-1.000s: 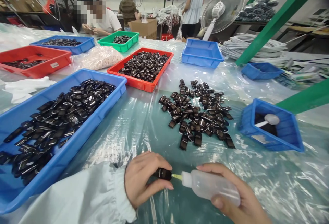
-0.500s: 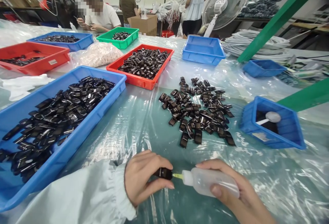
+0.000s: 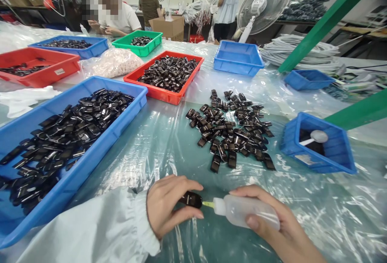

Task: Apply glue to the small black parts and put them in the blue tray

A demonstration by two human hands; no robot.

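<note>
Between the thumb and fingers of my left hand (image 3: 169,206) is a glossy black plastic casing (image 3: 192,199), its rear part hidden by the hand. My right hand (image 3: 272,218) is wrapped round a translucent squeeze bottle (image 3: 249,211), tilted on its side with the nozzle toward the left. The thin yellow-green tip (image 3: 208,203) reaches the right end of the casing. Beyond my hands, a loose pile of similar black casings (image 3: 232,130) lies on the plastic-covered table (image 3: 169,142).
A large blue tray (image 3: 117,136) of black pieces stands at left, a red tray (image 3: 175,98) of small black parts behind it. At right, a blue bin (image 3: 320,162) holds a white scoop (image 3: 319,136) near a green post (image 3: 359,112). A fan (image 3: 258,5) and people are farther back.
The casing in my left hand has turned slightly, showing more of its glossy face. Both hands stay nearly in place, with the bottle's tip still at the casing's end.
</note>
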